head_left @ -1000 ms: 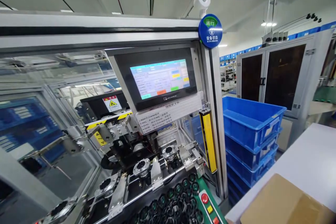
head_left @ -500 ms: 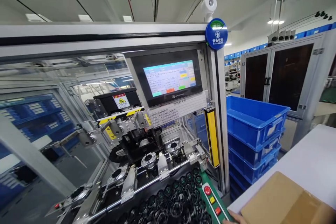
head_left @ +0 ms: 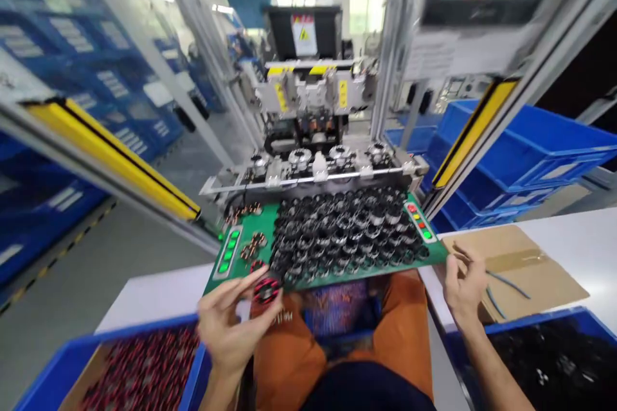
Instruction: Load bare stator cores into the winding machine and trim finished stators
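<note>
My left hand point(head_left: 231, 321) pinches a round red-and-black stator core point(head_left: 267, 291) between thumb and fingers, at the front left of the green work surface point(head_left: 263, 225). A second red-edged piece shows just behind it at the fingertips; whether it is held too I cannot tell. My right hand point(head_left: 465, 286) is at the right front corner of that surface, over the cardboard, with its fingers loosely bent and apart. Many black ring-shaped parts point(head_left: 344, 228) cover the middle of the green surface. Several copper-wound parts point(head_left: 253, 245) lie to their left.
Behind the parts stands a machine with a row of round metal fixtures point(head_left: 340, 154). Yellow light-curtain bars point(head_left: 110, 160) flank it. A blue bin of red-and-black cores point(head_left: 144, 366) is at lower left, a bin of black parts point(head_left: 554, 359) at lower right. Cardboard point(head_left: 530, 270) lies on the right.
My view has swung left and down from the screen to the work surface. Both hands now show, the left with a stator core; earlier only fingers at the right edge were visible.
</note>
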`<state>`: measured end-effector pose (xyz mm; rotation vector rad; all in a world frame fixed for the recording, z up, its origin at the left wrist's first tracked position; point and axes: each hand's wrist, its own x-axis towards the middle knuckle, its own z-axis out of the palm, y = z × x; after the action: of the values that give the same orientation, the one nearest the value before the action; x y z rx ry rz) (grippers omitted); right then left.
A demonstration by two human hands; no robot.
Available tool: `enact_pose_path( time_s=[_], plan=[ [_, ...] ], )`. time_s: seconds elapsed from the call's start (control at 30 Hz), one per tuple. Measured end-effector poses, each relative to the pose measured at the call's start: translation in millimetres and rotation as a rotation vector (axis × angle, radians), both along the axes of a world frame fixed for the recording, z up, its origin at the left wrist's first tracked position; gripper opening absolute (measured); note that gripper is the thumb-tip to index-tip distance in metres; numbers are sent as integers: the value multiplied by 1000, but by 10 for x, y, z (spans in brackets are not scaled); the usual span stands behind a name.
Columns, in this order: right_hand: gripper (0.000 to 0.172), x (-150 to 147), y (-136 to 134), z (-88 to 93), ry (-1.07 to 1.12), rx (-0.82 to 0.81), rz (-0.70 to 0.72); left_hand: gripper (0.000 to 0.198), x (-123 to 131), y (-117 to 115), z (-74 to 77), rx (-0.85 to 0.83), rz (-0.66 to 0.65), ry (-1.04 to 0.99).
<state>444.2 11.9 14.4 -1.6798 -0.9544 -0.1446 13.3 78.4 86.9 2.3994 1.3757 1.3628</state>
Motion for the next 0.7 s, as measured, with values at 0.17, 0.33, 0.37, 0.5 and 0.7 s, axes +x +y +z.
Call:
enact_pose_path(
  time_s=[0.17,0.33,0.37,0.5,0.7],
  plan=[
    [38,-1045,-343,477,203,-59,537,57,206,-233,4,-119,-208,-195],
    [51,-1647,-430,693,625,-283,1028,84,504,-430,-94,-315,-492,-264],
    [53,-1691,-437,663,705,-327,1082,85,542,-476,-160,-340,-528,-288],
    [47,-1733,-501,407,941,-436,1179,80,637,-644,-510,-429,-594,-387],
    [48,-1648,-588,164,984,-543,1092,92,608,-734,-937,-506,-641,-547]
  ],
)
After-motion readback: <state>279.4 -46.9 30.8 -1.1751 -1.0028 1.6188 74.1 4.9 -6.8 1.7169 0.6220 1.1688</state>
